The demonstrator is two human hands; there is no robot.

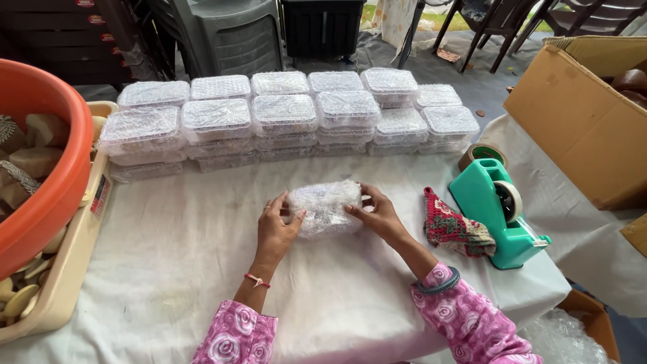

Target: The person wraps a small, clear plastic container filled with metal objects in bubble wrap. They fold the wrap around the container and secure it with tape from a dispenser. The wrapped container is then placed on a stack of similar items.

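left hand (277, 226) and right hand (377, 212) face inward, fingers curled in a closing grip.

Glossy bubble-wrapped bundle (325, 207) on matt white cloth (168, 256); smooth teal plastic tape dispenser (495, 212).

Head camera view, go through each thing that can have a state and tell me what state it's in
Bundle: wrapped in bubble wrap, lying on the table, held at both ends.
Left hand: grip closed on the bundle's left end.
Right hand: grip closed on the bundle's right end.
Plastic boxes: lidded, stacked in rows.
Tape dispenser: loaded with a roll.
Carton: open.
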